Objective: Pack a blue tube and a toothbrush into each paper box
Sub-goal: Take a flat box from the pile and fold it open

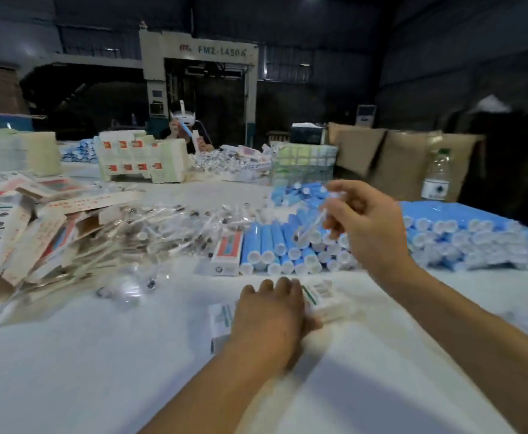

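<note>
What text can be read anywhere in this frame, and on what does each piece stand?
"FMZ-1450A": on the beige machine at the back, beside a small red logo too blurred to read.
Paper box by the left hand: print blurred.
Flat boxes at left: red and dark print unreadable.
Water bottle label: unreadable.

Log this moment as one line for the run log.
left hand: holds paper box on table | right hand: pinches wrapped toothbrush above blue tubes | toothbrush not yet boxed
</note>
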`<action>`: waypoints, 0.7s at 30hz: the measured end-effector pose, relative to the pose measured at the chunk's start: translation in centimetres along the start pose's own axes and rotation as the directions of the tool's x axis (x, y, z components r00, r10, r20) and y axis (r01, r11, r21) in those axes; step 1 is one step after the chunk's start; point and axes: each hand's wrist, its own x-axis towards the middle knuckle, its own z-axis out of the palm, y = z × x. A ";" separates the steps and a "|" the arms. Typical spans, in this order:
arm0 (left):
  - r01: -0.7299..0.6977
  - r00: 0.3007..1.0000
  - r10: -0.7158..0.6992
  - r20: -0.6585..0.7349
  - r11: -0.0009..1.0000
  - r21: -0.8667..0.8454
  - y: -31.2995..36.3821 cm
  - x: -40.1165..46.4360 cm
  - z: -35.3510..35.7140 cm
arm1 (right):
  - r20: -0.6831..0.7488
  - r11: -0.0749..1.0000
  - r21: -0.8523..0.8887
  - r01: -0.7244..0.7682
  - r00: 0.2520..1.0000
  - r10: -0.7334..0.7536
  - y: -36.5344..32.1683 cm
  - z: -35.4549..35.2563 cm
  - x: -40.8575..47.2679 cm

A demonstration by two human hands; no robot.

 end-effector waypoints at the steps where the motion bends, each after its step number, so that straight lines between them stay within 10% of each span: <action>1: -0.002 0.999 0.002 -0.039 1.000 -0.002 0.1 0.1 -0.1 | -0.103 0.991 0.062 -0.123 0.986 0.128 1.3 -2.4 -0.5; 7: 0.018 0.992 -0.023 -0.120 0.999 -0.047 0.8 0.5 0.0 | -0.205 0.851 0.278 -0.446 0.838 0.506 6.7 -7.6 -4.1; 21: -0.010 0.970 0.000 -0.244 0.999 -0.039 2.7 0.4 -0.2 | -0.121 0.881 0.087 -0.465 0.873 0.472 5.1 -3.7 -6.7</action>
